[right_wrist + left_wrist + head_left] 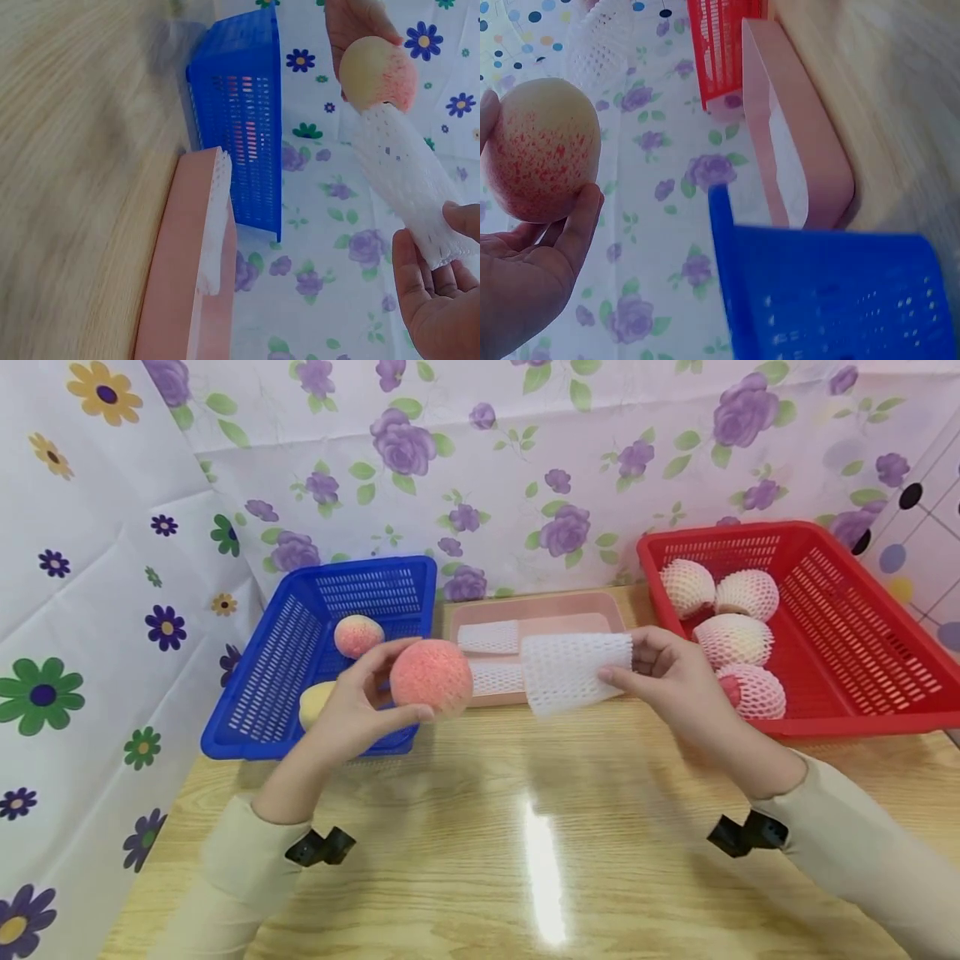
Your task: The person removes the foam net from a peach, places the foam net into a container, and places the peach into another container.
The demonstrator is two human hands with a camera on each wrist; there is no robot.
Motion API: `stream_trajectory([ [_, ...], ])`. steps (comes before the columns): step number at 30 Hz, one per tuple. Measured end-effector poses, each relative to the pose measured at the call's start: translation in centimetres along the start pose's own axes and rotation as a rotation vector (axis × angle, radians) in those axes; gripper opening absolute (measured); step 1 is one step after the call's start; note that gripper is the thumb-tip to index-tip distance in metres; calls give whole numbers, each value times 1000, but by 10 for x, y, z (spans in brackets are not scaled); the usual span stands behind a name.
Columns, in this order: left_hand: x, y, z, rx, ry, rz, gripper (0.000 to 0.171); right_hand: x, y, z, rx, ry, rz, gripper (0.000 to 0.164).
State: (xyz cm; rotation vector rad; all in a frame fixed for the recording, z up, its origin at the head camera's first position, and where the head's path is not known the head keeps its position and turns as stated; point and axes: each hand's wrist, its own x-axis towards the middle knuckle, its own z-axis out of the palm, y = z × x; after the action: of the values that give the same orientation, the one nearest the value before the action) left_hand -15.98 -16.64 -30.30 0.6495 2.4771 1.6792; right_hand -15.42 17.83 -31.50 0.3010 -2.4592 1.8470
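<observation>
In the head view my left hand [358,703] grips a pink peach [431,677] between thumb and fingers, raised in front of the blue basket. The left wrist view shows the peach [544,150] is pale yellow on one side and speckled red on the other. My right hand [675,681] pinches one end of a white foam net sleeve [573,670], its other end facing the peach. A gap separates the two in the head view. In the right wrist view the sleeve [405,176] overlaps the lower edge of the peach; whether they touch I cannot tell.
The blue basket [375,585] at left holds a peach [358,635] and a yellow fruit [317,702]. A pink tray [570,604] behind the hands has more foam sleeves [487,637]. At right, a red basket [840,643] contains several net-wrapped fruits [733,639].
</observation>
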Motion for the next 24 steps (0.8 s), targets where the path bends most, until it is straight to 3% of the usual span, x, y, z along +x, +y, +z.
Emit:
stream_trajectory([
  [10, 14, -7, -31, 131, 81, 3, 68, 44, 4, 9, 49, 81, 68, 30],
  [15, 17, -15, -47, 185, 51, -44, 71, 64, 6, 16, 72, 90, 93, 38],
  [24, 18, -26, -69, 305, -4, -140, 76, 93, 18, 22, -48, 148, 134, 42],
])
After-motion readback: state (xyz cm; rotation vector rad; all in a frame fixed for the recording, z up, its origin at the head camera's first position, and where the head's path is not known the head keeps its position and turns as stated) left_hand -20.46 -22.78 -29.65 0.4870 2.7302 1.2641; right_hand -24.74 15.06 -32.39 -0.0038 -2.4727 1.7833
